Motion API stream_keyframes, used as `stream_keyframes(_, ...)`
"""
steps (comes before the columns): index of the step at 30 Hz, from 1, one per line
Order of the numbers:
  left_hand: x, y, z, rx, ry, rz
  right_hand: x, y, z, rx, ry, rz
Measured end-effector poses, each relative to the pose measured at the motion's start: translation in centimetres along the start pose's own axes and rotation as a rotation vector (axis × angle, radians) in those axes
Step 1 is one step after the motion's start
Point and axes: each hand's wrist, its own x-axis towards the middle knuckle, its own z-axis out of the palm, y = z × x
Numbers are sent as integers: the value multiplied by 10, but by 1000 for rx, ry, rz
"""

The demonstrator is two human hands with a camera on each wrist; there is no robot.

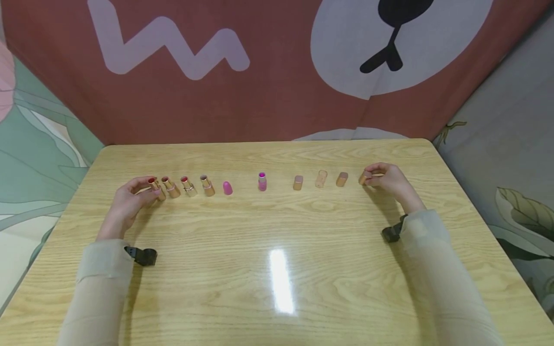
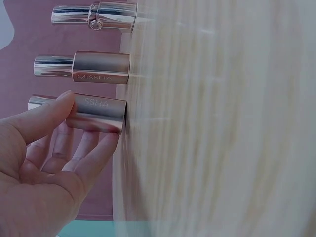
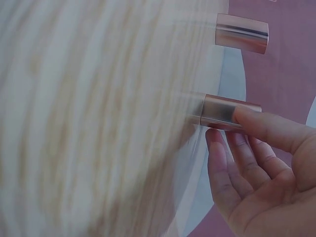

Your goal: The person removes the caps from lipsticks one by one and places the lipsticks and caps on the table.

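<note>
At the left end of a row, my left hand [image 1: 125,204] pinches an uncapped lipstick [image 2: 101,112] between thumb and fingers. The lipstick is gold-coloured with a red tip and stands upright at the tabletop. Beside it stands a matching lipstick [image 1: 171,188] marked MISSHA, then a silvery one [image 1: 188,187] with a red tip and another gold one [image 1: 207,186]. At the row's right end, my right hand [image 1: 394,183] holds a rose-gold lipstick cap [image 3: 217,112], thumb on one side and fingers on the other. A similar cap [image 1: 342,179] stands just left of it.
Along the same row are a pink cap [image 1: 227,188], a pink-and-silver lipstick [image 1: 262,182], a gold cap [image 1: 298,182] and a clear cap [image 1: 321,179]. The wooden table [image 1: 207,269] meets a reddish cloth backdrop [image 1: 277,105] behind the row.
</note>
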Motion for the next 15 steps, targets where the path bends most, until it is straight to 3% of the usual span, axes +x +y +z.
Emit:
stream_keyframes(6,0,1,0,66,-1,-20,-1,-1,-1,5,-10,8)
stream_keyframes(15,-4,2,-2,31,-17,-15,0,5,-4,32,-47,0)
